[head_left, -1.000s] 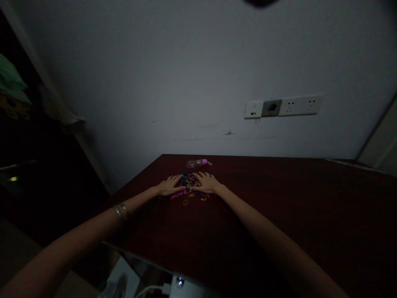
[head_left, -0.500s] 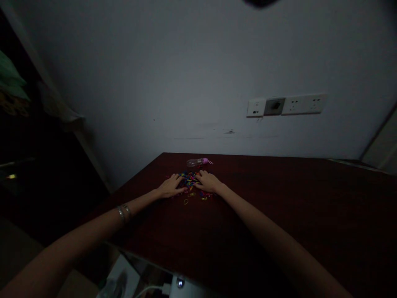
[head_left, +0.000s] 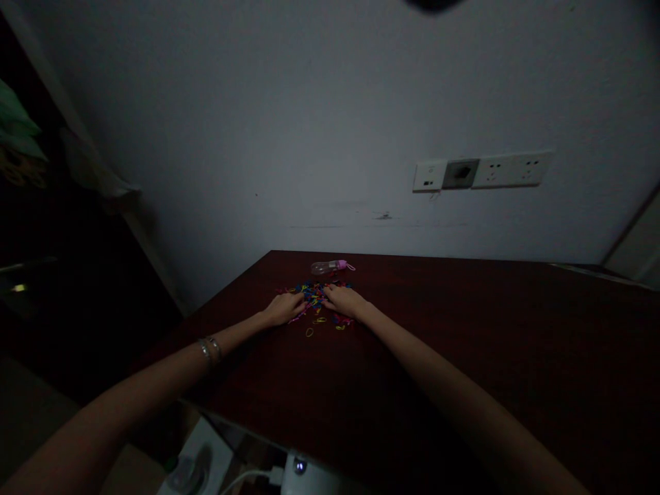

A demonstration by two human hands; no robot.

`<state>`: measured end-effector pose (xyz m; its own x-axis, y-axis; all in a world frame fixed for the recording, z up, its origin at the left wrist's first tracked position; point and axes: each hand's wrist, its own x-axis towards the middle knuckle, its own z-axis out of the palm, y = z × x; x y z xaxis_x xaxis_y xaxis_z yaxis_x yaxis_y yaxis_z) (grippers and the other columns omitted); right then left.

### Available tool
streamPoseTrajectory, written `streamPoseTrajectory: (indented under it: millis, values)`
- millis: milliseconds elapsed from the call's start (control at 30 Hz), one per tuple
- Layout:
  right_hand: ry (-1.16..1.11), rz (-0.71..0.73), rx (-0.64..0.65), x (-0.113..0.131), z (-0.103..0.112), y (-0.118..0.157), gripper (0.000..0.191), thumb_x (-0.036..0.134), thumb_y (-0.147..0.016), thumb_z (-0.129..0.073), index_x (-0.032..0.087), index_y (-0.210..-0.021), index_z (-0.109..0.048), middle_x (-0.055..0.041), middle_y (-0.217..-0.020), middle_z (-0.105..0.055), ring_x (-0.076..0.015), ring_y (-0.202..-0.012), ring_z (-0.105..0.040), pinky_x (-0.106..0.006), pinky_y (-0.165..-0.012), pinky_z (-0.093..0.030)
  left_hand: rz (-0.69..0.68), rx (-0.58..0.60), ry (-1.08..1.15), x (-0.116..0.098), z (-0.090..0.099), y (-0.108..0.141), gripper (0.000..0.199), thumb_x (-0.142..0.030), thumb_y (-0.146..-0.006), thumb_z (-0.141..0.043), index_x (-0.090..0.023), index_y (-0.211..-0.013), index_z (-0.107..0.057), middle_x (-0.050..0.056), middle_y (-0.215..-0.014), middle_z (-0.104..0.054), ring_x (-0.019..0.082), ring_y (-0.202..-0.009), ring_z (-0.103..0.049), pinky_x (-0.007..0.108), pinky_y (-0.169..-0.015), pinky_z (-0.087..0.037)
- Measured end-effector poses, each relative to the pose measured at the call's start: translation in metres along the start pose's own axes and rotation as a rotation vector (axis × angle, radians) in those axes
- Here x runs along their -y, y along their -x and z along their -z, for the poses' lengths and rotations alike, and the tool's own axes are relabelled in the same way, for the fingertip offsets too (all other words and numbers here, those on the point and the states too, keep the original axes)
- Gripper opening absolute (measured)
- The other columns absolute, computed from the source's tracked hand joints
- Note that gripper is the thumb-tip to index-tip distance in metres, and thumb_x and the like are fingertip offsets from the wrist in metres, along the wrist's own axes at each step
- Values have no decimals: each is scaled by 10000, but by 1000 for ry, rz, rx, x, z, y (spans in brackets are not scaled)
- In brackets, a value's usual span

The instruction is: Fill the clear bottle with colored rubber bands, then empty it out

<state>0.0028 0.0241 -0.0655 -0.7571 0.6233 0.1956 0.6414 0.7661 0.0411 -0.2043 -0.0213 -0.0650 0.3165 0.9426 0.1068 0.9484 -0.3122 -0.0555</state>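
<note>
A loose pile of small colourful bands (head_left: 313, 294) lies on the dark red-brown table (head_left: 320, 385). My left hand (head_left: 283, 308) rests at the pile's left side, palm down, fingers slightly bent and apart. On the right side, my right hand (head_left: 344, 301) lies over part of the pile with its fingers spread, hiding the bands under it. Neither hand visibly holds anything. Single yellow bands (head_left: 309, 332) lie nearer to me. Just behind the pile, a clear bottle with a pink cap and loop (head_left: 328, 267) lies on its side.
Behind the table stands a pale wall (head_left: 330, 124) with a row of sockets (head_left: 485, 172). Below the front edge are a white device (head_left: 309, 480) with a plugged-in cable and a white box (head_left: 214, 447). Cloth hangs at the far left.
My left hand has drawn in its fingers and shifted slightly left, uncovering pink bands beside it. More bands show spread behind the hands. My right hand has barely moved.
</note>
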Motion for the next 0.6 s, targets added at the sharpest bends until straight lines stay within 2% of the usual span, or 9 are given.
streamPoseTrajectory:
  millis: [233, 400, 500, 600]
  values:
    - [-80, -22, -78, -7, 9, -2, 302, 366, -908, -330, 146, -1039, -490, -129, -1016, -599, -220, -884, -596, -287, -731, -423, 13, -44, 101, 2, 0, -10, 371, -431, -877, -292, -188, -796, -561, 33, -694, -587, 135, -601, -532, 223, -557, -332]
    - [-207, -40, -188, -29, 24, 0, 217, 295, -886, -412, 134, -984, -519, -123, -953, -615, -182, -850, -585, -258, -716, -400, 63, -195, 267, 0, 8, -36, 390, -409, -853, -326, -139, -701, -562, 12, -596, -533, 107, -530, -444, 222, -515, -277]
    - [-278, -55, -269, -52, 34, 10, 200, 281, -864, -453, 130, -969, -532, -111, -921, -622, -153, -779, -576, -240, -677, -390, 58, -261, 368, -13, 16, -58, 378, -376, -836, -353, -116, -673, -574, 8, -590, -525, 100, -536, -423, 219, -521, -270]
    - [-316, -112, -311, -81, 46, 28, 198, 275, -849, -464, 126, -942, -556, -88, -842, -632, -141, -717, -562, -230, -645, -384, 46, -286, 433, -37, 25, -80, 349, -338, -818, -379, -108, -660, -587, 0, -573, -508, 96, -529, -405, 215, -518, -257]
